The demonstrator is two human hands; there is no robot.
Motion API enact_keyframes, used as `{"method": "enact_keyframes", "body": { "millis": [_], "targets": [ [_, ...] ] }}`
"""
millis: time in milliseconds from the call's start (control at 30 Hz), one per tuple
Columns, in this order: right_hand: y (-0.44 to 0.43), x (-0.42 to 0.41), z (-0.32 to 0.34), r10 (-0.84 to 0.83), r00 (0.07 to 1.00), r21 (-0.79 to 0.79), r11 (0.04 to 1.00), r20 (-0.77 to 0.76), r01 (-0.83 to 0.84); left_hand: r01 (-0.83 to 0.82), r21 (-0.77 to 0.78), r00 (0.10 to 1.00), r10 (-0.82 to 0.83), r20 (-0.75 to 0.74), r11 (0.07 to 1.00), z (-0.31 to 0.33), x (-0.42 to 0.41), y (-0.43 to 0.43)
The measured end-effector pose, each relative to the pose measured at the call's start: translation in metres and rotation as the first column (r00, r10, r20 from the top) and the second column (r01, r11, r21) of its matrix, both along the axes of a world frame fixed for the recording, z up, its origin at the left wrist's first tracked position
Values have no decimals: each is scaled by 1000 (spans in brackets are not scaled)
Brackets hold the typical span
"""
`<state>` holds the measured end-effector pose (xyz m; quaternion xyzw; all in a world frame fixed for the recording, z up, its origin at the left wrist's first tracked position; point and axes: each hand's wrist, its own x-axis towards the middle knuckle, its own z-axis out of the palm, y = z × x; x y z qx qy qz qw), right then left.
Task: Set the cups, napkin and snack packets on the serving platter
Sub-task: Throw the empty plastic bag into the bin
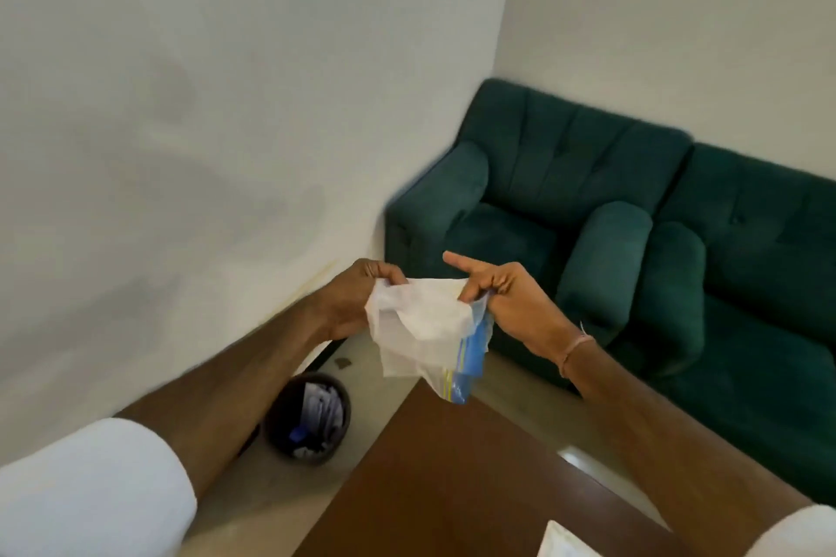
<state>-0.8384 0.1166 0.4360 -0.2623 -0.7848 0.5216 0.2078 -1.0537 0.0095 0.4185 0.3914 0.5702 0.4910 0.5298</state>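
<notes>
Two hands grip: left hand point(350, 303) and right hand point(511, 298) pinch napkin point(418, 321) top corners, long axis hanging downward.

Soft, even indoor light, slight motion blur throughout, and wide-angle bending at edges.

The near corner of the brown bench point(452, 479) lies bare, open to a reach from above. Left of the bench, a dark waste bin point(308, 418) stands on the floor against the white wall point(181, 149). Beyond the bench, two green armchairs point(588, 217) block the far side, a narrow strip of floor between.
</notes>
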Motion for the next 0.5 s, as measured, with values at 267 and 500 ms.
{"method": "enact_keyframes", "body": {
  "millis": [267, 500],
  "targets": [
    [1, -152, -175, 205, 616, 297, 734, 760, -611, 206, -424, 681, -440, -586, 882, -158, -155, -18],
    [-36, -250, -375, 204, 386, 175, 640, 900, -748, 249, -621, 337, -667, -664, 744, -353, -218, -67]
  ]
}}
